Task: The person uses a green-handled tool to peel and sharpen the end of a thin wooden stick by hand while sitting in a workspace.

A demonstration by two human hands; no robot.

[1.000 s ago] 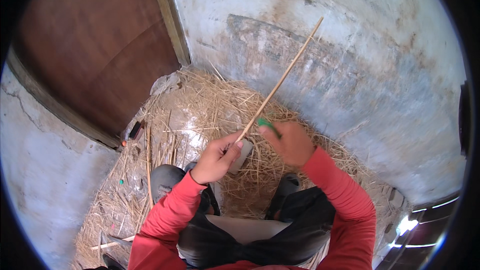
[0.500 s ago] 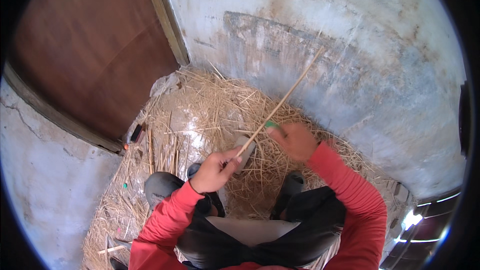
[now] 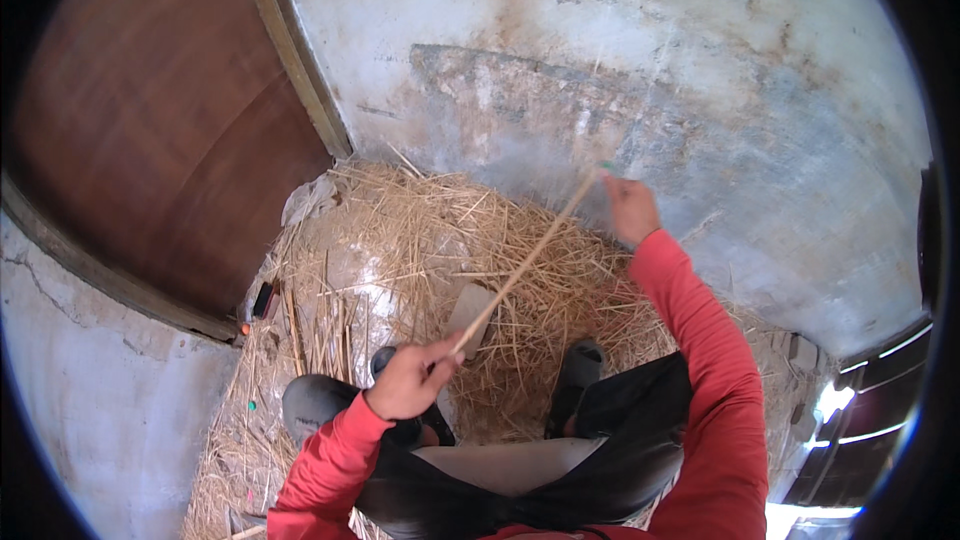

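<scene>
A long, thin, pale stick (image 3: 530,262) slants up and to the right across the straw. Its lower end is in my left hand (image 3: 408,380), pinched between thumb and fingers. At the stick's upper end, my right hand (image 3: 634,212) is closed with its fingertips at the tip. A small green covering (image 3: 607,167) shows on a digit of that hand. Slight blur there hides how the fingertips meet the stick.
Loose straw (image 3: 440,220) covers the floor, with a flat pale block (image 3: 470,312) between my feet. Longer sticks (image 3: 294,330) lie at left, near a small dark object (image 3: 263,300). A stained wall (image 3: 600,70) and a brown door (image 3: 150,130) rise beyond.
My right hand has moved up and away along the stick, from beside its middle to its far end. The stick and my left hand have come slightly lower.
</scene>
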